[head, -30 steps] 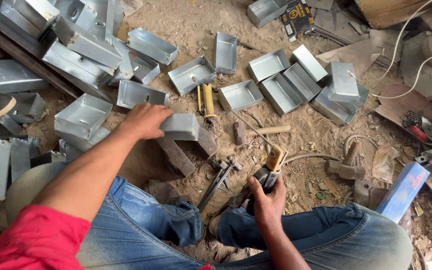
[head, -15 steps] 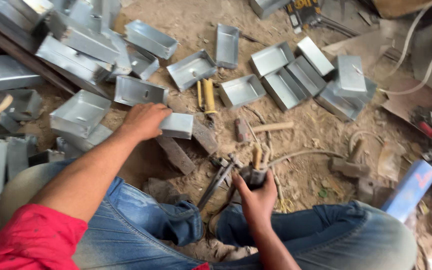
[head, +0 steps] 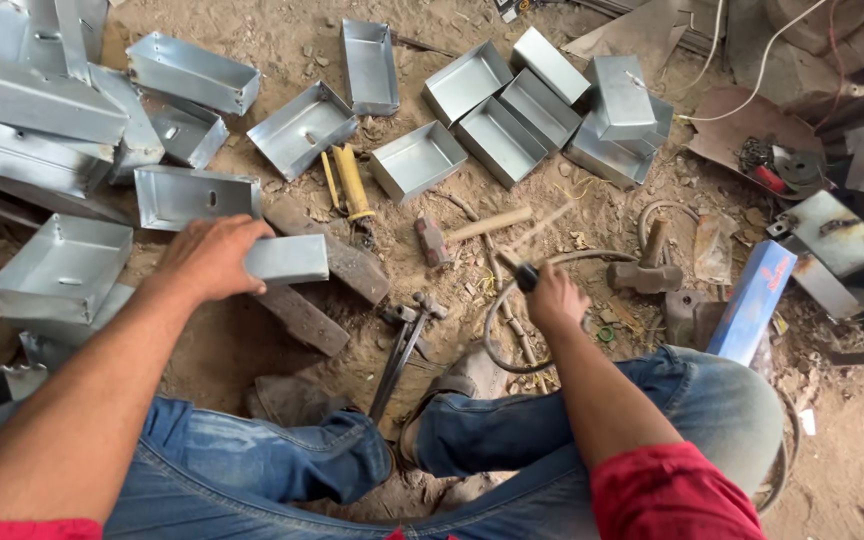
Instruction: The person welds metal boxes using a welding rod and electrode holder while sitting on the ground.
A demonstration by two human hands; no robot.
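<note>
Two hands busy: my left hand (head: 210,258) lies fingers curled over a metal box (head: 287,259); my right hand (head: 553,297) fist-grips a blurred tool handle (head: 526,276), hammer (head: 467,231) just beyond its knuckles.

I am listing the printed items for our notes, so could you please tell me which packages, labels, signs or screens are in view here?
Blue box: a long flat carton, blue with small red print, propped on the dirt beside the person's right knee, right of the right hand.
No screen or sign shows; the grey metal trays look unlabelled.
</note>
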